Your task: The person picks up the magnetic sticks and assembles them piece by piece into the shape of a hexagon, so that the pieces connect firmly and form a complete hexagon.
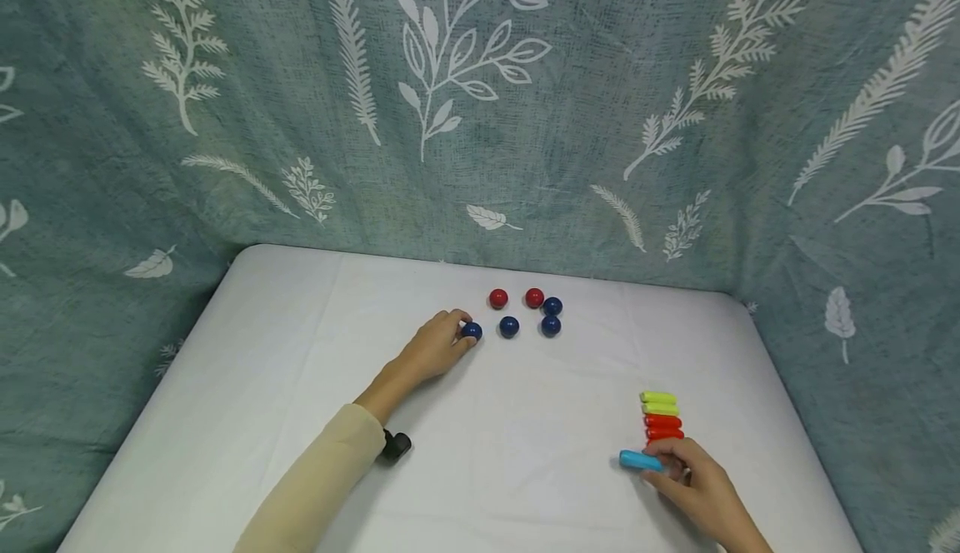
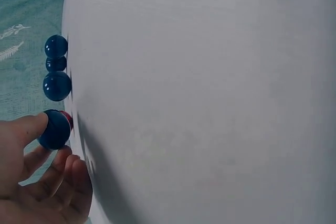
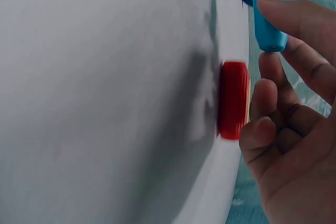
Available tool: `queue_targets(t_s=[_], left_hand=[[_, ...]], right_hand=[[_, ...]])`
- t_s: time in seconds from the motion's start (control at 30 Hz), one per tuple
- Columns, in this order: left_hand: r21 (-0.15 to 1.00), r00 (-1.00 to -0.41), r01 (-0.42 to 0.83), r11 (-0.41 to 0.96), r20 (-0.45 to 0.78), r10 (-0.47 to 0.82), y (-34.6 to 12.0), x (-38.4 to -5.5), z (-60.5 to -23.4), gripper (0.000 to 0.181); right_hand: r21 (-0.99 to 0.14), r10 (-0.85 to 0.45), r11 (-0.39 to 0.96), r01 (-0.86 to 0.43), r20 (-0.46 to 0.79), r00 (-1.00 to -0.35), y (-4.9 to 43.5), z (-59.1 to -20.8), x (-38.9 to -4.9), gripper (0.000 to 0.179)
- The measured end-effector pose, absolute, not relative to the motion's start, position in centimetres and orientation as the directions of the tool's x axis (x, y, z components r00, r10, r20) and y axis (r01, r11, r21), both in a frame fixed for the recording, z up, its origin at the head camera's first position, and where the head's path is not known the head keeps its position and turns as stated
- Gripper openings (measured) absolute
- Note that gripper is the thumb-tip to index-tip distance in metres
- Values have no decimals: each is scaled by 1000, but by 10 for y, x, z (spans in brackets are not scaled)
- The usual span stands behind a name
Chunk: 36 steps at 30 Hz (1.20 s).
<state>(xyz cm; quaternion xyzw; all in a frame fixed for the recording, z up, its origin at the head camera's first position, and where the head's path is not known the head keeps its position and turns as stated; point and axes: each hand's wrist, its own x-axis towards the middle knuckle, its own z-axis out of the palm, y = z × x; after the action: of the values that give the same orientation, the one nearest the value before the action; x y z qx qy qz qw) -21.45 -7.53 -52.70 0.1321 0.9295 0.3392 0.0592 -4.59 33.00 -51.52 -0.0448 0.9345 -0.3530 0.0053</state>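
Note:
At the left of the head view my left hand pinches a dark blue ball between thumb and fingers. The left wrist view shows this ball against the thumb, with a red ball partly hidden behind it. My right hand holds a light blue ribbed cylinder by one end between thumb and fingers. In the right wrist view the cylinder is above the tabletop, near a red cylinder. Red cylinders lie stacked in a row just beyond the right hand, the nearest partly covered by it.
Two yellow-green cylinders continue the row. Further back are two red balls and more dark blue balls. A black object shows by the left sleeve. The white table ends at a green leaf-patterned cloth.

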Motion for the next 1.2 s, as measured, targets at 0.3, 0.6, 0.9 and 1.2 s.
queue_targets(t_s=[0.3, 0.6, 0.9, 1.2], left_hand=[[646, -962, 198, 737, -14, 271, -93, -188, -517, 38], [660, -966, 181, 729, -20, 258, -109, -162, -512, 38], [640, -970, 186, 746, 2, 241, -129, -144, -516, 36], [654, -977, 160, 740, -2, 213, -139, -136, -522, 34]], right_hand=[[-673, -200, 699, -243, 143, -969, 303, -513, -61, 33], [-715, -224, 655, -243, 124, -967, 274, -512, -79, 32], [-709, -233, 664, -237, 106, -967, 250, -520, -97, 32], [-724, -242, 665, -184, 24, -970, 228, -522, -110, 28]])
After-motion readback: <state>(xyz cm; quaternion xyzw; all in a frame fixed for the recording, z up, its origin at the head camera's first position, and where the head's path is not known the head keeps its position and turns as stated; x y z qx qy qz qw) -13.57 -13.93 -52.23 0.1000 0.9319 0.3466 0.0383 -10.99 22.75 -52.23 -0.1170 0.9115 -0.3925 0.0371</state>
